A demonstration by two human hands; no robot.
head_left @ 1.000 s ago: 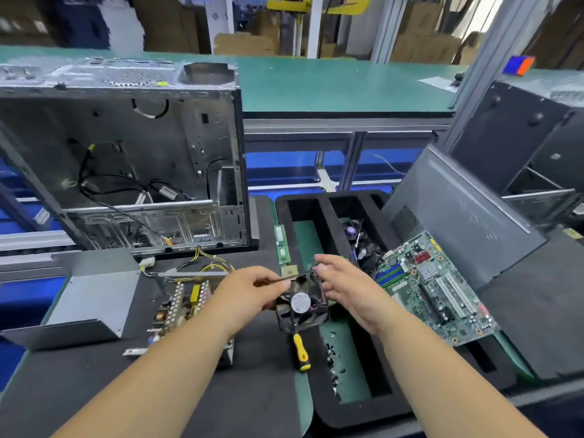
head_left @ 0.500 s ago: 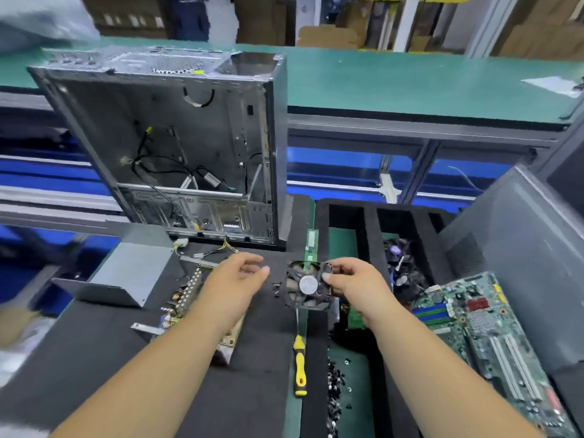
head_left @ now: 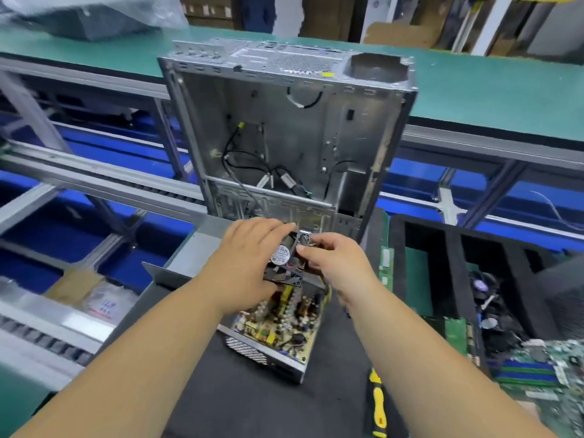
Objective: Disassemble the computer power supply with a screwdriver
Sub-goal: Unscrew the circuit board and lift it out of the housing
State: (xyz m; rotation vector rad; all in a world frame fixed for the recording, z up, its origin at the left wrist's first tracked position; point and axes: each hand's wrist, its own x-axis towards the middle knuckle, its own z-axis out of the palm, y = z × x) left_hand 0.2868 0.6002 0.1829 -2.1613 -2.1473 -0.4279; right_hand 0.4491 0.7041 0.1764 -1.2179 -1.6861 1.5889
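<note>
A small black fan (head_left: 284, 263) with a round white label is held above the opened power supply (head_left: 278, 330), whose circuit board lies bare in its metal base on the black mat. My left hand (head_left: 243, 263) grips the fan from the left, fingers curled over its top. My right hand (head_left: 335, 260) pinches its right edge. The yellow and black screwdriver (head_left: 377, 403) lies on the mat to the lower right, apart from both hands. The grey metal cover (head_left: 189, 257) of the supply lies left of my hands.
An empty computer case (head_left: 284, 137) stands open just behind my hands. A black foam tray (head_left: 452, 248) on the right holds parts, with a green motherboard (head_left: 537, 365) at its near end. Blue conveyor rails run to the left and behind.
The fan has moved left from over the tray edge to above the power supply. My left hand, free before, now grips it too. The view swung left.
</note>
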